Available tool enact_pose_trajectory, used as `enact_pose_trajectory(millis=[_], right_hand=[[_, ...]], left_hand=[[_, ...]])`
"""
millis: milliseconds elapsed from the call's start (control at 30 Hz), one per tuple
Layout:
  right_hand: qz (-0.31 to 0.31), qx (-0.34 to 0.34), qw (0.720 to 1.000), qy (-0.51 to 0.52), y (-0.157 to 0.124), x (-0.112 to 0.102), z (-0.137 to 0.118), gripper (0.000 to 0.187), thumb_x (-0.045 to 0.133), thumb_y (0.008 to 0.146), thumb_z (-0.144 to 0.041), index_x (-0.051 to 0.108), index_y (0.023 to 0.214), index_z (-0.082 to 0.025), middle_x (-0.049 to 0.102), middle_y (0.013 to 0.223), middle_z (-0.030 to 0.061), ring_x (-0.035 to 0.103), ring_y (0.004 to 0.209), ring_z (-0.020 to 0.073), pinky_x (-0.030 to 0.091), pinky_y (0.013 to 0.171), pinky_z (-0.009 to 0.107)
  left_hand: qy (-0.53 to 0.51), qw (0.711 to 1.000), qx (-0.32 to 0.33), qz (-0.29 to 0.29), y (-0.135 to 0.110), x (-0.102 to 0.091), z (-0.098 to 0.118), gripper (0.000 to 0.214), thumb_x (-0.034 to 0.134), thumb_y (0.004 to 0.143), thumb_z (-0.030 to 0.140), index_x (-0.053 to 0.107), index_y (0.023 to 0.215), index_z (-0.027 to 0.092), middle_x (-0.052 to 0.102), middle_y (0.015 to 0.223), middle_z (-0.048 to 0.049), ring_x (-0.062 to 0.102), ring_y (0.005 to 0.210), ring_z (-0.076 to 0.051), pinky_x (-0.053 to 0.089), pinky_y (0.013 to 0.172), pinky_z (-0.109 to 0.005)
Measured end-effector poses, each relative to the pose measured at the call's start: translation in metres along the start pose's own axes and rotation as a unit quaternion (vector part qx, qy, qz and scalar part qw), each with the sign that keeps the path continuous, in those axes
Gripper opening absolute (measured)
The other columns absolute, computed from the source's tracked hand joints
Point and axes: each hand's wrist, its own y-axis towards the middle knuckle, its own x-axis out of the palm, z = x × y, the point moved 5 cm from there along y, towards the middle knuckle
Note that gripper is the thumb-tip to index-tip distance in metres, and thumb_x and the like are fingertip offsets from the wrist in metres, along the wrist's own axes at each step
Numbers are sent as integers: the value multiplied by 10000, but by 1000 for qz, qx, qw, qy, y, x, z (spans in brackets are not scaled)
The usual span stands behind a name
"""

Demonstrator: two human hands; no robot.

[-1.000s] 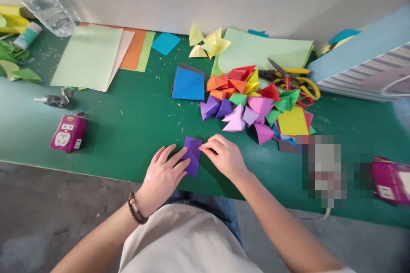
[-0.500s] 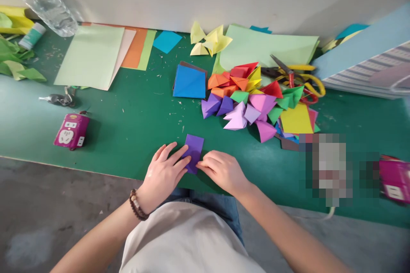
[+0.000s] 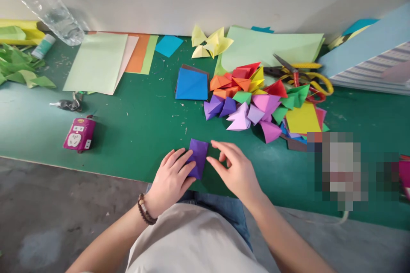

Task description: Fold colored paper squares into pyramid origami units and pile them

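Note:
A folded purple paper (image 3: pixel 199 156) lies flat on the green table (image 3: pixel 137 128) near its front edge. My left hand (image 3: pixel 171 178) rests on the paper's left side, fingers stretched flat and pressing it down. My right hand (image 3: pixel 235 170) hovers just to the right of the paper, fingers spread and holding nothing, its thumb close to the paper's right edge. A beaded bracelet (image 3: pixel 145 210) sits on my left wrist.
A heap of folded coloured paper shapes (image 3: pixel 253 100) lies behind my right hand, with yellow-handled scissors (image 3: pixel 301 74) and a blue square (image 3: pixel 191 84) nearby. Paper sheets (image 3: pixel 99 62), a plastic bottle (image 3: pixel 48 6), a pink socket block (image 3: pixel 79 134) and keys (image 3: pixel 65 104) sit left.
My right hand has lifted off the purple paper and spread its fingers, shifting to the right. My left hand keeps pressing the paper, which stays near the table's front edge.

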Motion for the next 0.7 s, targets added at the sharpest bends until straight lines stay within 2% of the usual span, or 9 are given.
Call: enact_pose_trajectory(millis=[67, 133, 233, 300, 400, 467, 567, 700], right_hand=[[-4, 29, 999, -17, 11, 1, 3, 395, 590, 872, -329, 565, 1249, -213, 632, 980, 67, 536, 607, 143, 526, 644, 325], [-23, 44, 999, -14, 19, 5, 6, 373, 603, 856, -334, 596, 1209, -213, 625, 960, 56, 524, 573, 129, 524, 631, 320], [-11, 71, 997, 15, 19, 7, 12, 264, 621, 842, -356, 651, 1060, -209, 611, 870, 34, 520, 552, 119, 514, 604, 300], [23, 95, 994, 44, 14, 5, 16, 212, 641, 831, -364, 648, 972, -206, 598, 789, 12, 524, 549, 119, 502, 580, 282], [73, 119, 988, 70, 0, 3, 15, 179, 670, 815, -353, 625, 909, -208, 590, 726, -13, 527, 541, 110, 489, 560, 259], [102, 126, 983, 87, -10, 3, 11, 179, 665, 823, -343, 610, 927, -208, 586, 714, -20, 529, 546, 106, 489, 551, 245], [130, 119, 978, 108, -25, 4, 4, 244, 637, 848, -312, 581, 1062, -208, 585, 725, -23, 539, 559, 104, 500, 541, 232], [97, 95, 986, 91, -40, 5, 0, 298, 604, 874, -291, 571, 1160, -213, 619, 800, 7, 573, 607, 112, 516, 558, 230]], left_hand=[[-26, 999, 25, -3, -1, 0, 1, 229, 490, 939, 182, 619, 1127, 199, 559, 1370, -55, 444, 1325, -218, 365, 1123, -460], [-45, 998, 39, -8, 0, -3, 0, 279, 440, 925, 88, 614, 1111, 203, 558, 1369, -47, 473, 1300, -188, 383, 1114, -430], [-46, 999, 5, 18, 4, -10, -2, 347, 414, 878, 15, 605, 1104, 197, 549, 1367, -68, 548, 1197, -186, 442, 1052, -415], [-36, 998, -32, 51, 8, -13, -1, 361, 433, 860, 17, 590, 1132, 194, 570, 1330, -77, 577, 1119, -193, 471, 1009, -413], [-5, 996, -58, 73, 16, -11, 6, 374, 539, 862, 116, 542, 1228, 193, 615, 1249, -78, 576, 1067, -227, 492, 958, -434], [26, 995, -54, 79, 21, -9, 11, 413, 592, 856, 164, 525, 1263, 186, 638, 1180, -81, 571, 1037, -248, 507, 916, -443], [56, 993, -27, 105, 26, -7, 14, 371, 559, 873, 139, 547, 1241, 181, 643, 1093, -84, 569, 1006, -244, 522, 880, -422], [49, 990, 24, 133, 26, -7, 11, 279, 494, 904, 97, 602, 1147, 180, 638, 1018, -70, 590, 981, -193, 484, 979, -418]])
